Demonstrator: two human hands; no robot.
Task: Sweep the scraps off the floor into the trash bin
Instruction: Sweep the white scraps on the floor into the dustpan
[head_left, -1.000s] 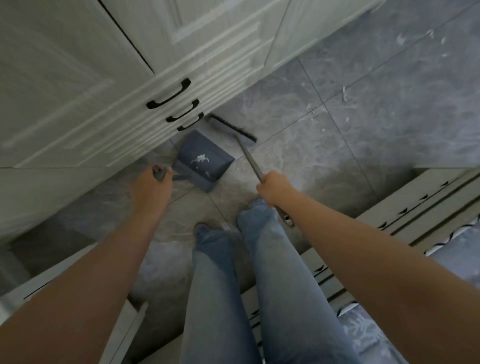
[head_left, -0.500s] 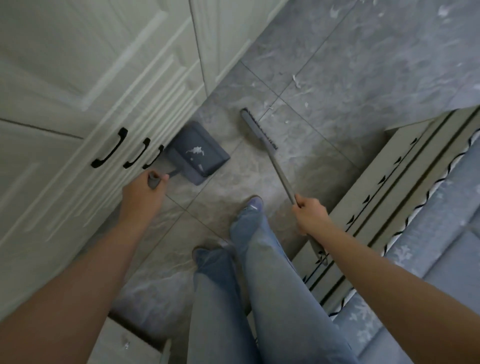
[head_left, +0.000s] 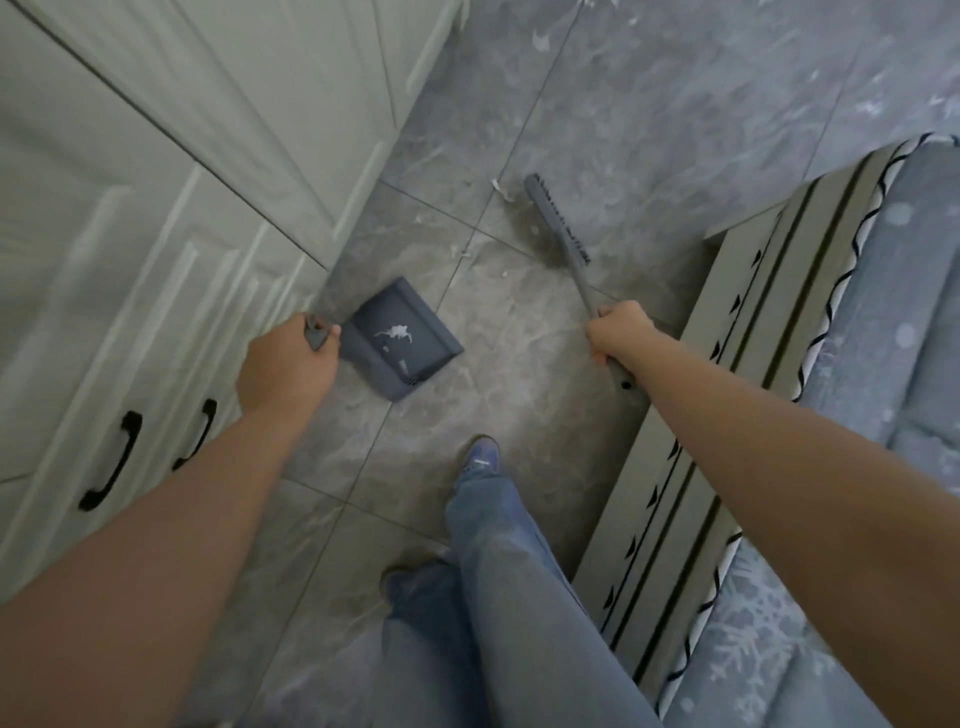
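My left hand (head_left: 288, 366) grips the handle of a grey dustpan (head_left: 402, 340) that lies on the grey tiled floor beside the cupboard. White paper scraps sit inside the pan. My right hand (head_left: 618, 332) holds the grey broom handle; the broom head (head_left: 558, 218) rests on the floor up and right of the pan. A white scrap (head_left: 501, 189) lies just left of the bristles, with small bits (head_left: 465, 254) nearer the pan. More scraps (head_left: 540, 41) lie farther up the floor. No trash bin is in view.
White cupboard doors (head_left: 156, 208) with black handles (head_left: 111, 462) run along the left. A pale bed frame (head_left: 727, 389) with a grey patterned cover (head_left: 883, 322) bounds the right. My legs in jeans and a shoe (head_left: 480, 460) stand on the tiles between them.
The broom head has swung away from the dustpan, out to the right and farther up the floor. My right hand moved right with it. The view turned; the dustpan stays by the cupboard.
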